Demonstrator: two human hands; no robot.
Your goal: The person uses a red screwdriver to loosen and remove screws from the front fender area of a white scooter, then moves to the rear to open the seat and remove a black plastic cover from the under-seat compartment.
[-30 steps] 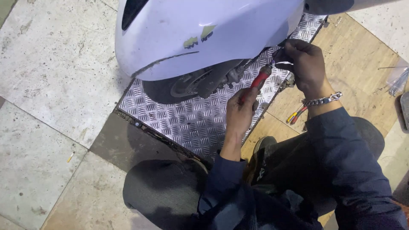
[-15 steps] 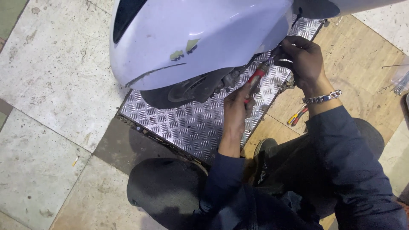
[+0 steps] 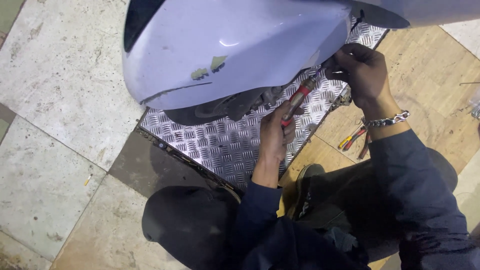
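the screwdriver now sits steeper under the scooter's fender than a second ago, your left hand wrapped round its red handle, your right hand pinching at the panel edge, closer in over the tread plate.

Pale stone-tile floor showing stains; steel tread plate lying across it; wood boards at rt, light glaring overhead.
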